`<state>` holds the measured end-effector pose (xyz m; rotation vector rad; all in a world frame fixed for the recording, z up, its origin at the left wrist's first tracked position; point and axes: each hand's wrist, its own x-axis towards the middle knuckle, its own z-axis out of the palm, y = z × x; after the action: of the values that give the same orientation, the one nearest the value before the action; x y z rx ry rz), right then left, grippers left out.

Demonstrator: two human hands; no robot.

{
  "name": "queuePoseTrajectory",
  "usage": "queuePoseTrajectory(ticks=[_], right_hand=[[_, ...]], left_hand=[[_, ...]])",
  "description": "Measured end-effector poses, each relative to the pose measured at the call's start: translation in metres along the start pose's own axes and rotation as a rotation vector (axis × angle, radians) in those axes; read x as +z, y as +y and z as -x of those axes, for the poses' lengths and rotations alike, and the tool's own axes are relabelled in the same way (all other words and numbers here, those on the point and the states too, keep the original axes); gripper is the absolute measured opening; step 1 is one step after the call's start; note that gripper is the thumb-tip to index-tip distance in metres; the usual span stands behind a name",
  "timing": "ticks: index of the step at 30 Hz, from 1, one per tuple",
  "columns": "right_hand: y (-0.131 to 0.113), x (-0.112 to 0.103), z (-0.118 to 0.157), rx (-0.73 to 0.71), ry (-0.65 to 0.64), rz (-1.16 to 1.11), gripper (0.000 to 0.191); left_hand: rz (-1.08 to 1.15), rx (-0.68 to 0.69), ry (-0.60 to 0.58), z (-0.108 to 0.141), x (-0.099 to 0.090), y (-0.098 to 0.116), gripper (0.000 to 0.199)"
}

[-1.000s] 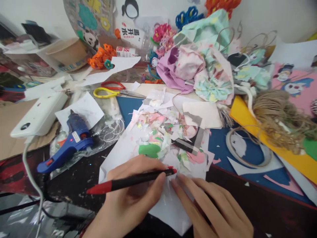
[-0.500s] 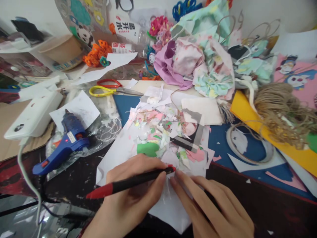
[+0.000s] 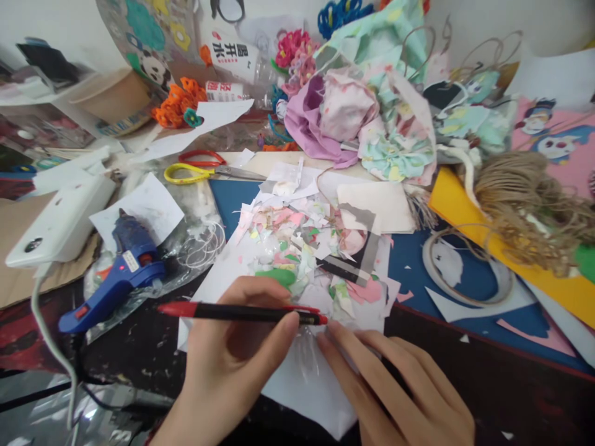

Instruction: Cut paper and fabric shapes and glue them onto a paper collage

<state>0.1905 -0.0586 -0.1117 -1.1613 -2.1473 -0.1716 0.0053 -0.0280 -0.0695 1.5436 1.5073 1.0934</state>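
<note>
A red and black pen (image 3: 242, 312) lies nearly level between the thumb and fingers of my left hand (image 3: 232, 353). Its right end reaches the fingertips of my right hand (image 3: 395, 378), whose fingers are stretched out over white paper (image 3: 311, 387). Clear film wrinkles on the paper between both hands. Just beyond them, many scraps of pink, green and white paper (image 3: 302, 248) are heaped on the sheet, with a green piece (image 3: 276, 274) near my left fingers.
At left are a blue glue gun (image 3: 118, 272), a white power bank (image 3: 60, 217) with a cable, and scissors (image 3: 209, 172). At right are a tape roll (image 3: 465, 297) and twine (image 3: 525, 198). Wrapped cloth flowers (image 3: 362, 118) stand behind.
The pen has turned from a slant to nearly level, its red left end rising. My left hand has shifted slightly left, its fingers raised. My right hand has barely moved.
</note>
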Motion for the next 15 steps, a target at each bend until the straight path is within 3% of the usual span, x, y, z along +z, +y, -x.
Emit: queuePoseTrajectory(ticks=[5,11,15], right_hand=[[0.0,-0.002,0.0,0.004,-0.023,-0.001,0.04],[0.002,-0.004,0.001,-0.014,-0.058,0.012,0.042],[0.003,-0.005,0.001,-0.021,-0.061,0.008,0.042]], left_hand=[[0.069,-0.102,-0.081,-0.014,-0.002,0.007,0.005],[0.152,-0.236,-0.223,-0.026,-0.002,0.005,0.015],[0.167,-0.271,-0.255,-0.026,-0.001,0.003,0.019]])
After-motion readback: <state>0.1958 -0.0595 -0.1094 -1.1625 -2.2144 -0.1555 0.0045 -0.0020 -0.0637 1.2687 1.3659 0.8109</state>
